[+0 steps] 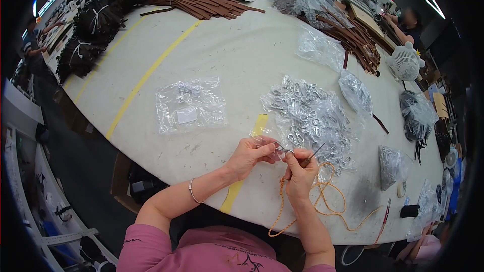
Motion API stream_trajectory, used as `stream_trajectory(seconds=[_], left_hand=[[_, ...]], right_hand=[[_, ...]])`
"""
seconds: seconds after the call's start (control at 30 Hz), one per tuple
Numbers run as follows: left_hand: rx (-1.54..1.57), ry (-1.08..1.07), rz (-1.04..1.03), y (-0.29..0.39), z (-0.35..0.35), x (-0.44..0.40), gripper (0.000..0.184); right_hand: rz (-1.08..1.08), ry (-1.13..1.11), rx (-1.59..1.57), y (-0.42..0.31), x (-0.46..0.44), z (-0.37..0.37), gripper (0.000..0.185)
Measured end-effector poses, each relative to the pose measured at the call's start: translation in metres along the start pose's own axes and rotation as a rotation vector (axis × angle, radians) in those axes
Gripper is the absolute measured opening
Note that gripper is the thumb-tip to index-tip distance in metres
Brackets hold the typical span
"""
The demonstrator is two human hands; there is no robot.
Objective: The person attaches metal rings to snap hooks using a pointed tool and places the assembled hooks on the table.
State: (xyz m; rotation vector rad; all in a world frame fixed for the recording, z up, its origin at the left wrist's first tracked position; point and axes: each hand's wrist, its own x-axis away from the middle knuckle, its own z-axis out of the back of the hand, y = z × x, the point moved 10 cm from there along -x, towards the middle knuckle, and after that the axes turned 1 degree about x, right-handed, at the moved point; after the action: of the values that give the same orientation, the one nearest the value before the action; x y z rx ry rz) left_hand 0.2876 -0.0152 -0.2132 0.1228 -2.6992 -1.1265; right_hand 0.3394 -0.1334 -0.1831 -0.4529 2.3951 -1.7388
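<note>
Near the table's front edge, my left hand [252, 155] pinches one end of a small silver metal clasp [286, 150]. The fingertips of my right hand [301, 175] close on the clasp's other end. That same hand also grips an awl [305, 162], its thin dark point sticking out up and to the right. From beside my right hand a twisted yellow cord [344, 202] loops over the table; where it is tied is hidden. Just beyond my hands lies a heap of silver metal clasps [307, 106] on clear plastic.
A clear plastic bag [191, 105] lies left of the heap. Bundles of brown straps [201, 1] and black straps [93, 25] line the table's far side. On the right are a white fan [406, 62], a filled plastic bag [393, 166] and a black spool [409, 211]. Other people work around the table.
</note>
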Motion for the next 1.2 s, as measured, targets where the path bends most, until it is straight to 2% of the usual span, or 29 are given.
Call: stream_trajectory(seconds=[0.17,0.37,0.57,0.67,0.77,0.9,0.97,1.1,1.17,1.2], left_hand=[[-0.002,0.001,-0.016,-0.002,-0.001,-0.001,0.017],[-0.166,0.044,0.018,0.001,0.010,-0.001,0.018],[-0.243,-0.010,-0.009,0.001,0.003,-0.002,0.020],[-0.317,0.039,0.068,0.004,0.003,0.001,0.019],[-0.457,-0.029,0.100,0.001,0.000,0.001,0.019],[-0.375,-0.065,0.122,-0.004,-0.004,0.003,0.017],[-0.245,-0.094,0.115,0.001,-0.010,0.006,0.016],[-0.321,-0.094,0.105,-0.002,-0.006,0.004,0.012],[-0.394,-0.098,0.096,-0.002,-0.003,0.003,0.011],[-0.440,-0.076,0.029,0.000,0.000,0.001,0.010]], right_hand=[[0.010,-0.040,0.071,0.004,0.004,-0.006,0.019],[0.041,-0.185,0.269,0.014,-0.001,-0.013,0.021],[-0.039,-0.180,0.285,0.017,-0.001,-0.011,0.020],[-0.125,-0.175,0.259,0.011,-0.004,-0.011,0.018],[-0.020,-0.158,0.330,-0.003,-0.007,-0.015,0.014],[0.004,-0.243,0.370,0.016,-0.005,-0.016,0.010],[-0.086,-0.202,0.320,0.016,-0.006,-0.011,0.010],[-0.144,-0.178,0.217,0.015,-0.006,-0.012,0.009],[-0.150,-0.202,0.274,0.014,-0.004,-0.014,0.008],[-0.153,-0.214,0.304,0.014,-0.003,-0.014,0.007]])
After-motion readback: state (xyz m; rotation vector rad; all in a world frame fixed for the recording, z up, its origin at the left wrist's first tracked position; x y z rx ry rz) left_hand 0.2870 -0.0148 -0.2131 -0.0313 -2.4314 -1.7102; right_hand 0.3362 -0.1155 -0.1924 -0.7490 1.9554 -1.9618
